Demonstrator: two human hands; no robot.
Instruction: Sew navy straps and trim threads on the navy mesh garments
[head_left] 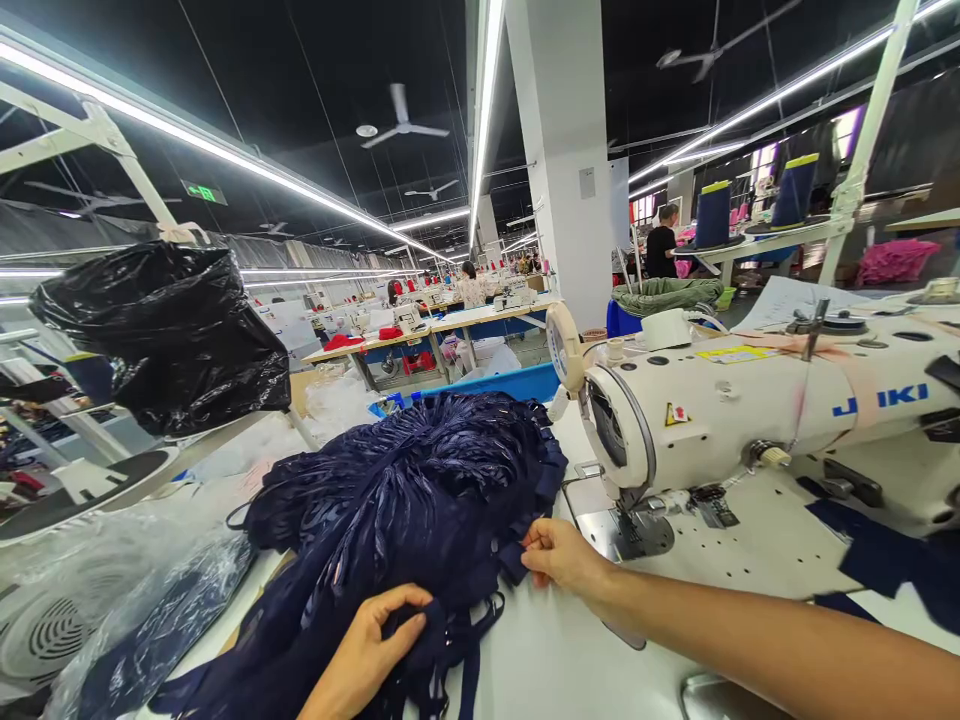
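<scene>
A big heap of navy fabric pieces with straps [420,480] lies on the white sewing table [540,660], left of the sewing machine [720,400]. At the heap's front edge, my left hand [375,640] pinches a navy strapped piece [442,640] between thumb and fingers. Further right, my right hand [562,560] has its fingertips closed on the edge of the navy fabric, just left of the metal needle plate [637,535]. The exact shape of the pieces is hard to make out in the pile.
Scraps of navy fabric [892,550] lie right of the machine bed. A clear plastic bag [165,620] and a black plastic bag over a stand [172,340] are at left. Thread cones [795,190] stand on a rack at upper right. A person in black [661,245] is further back.
</scene>
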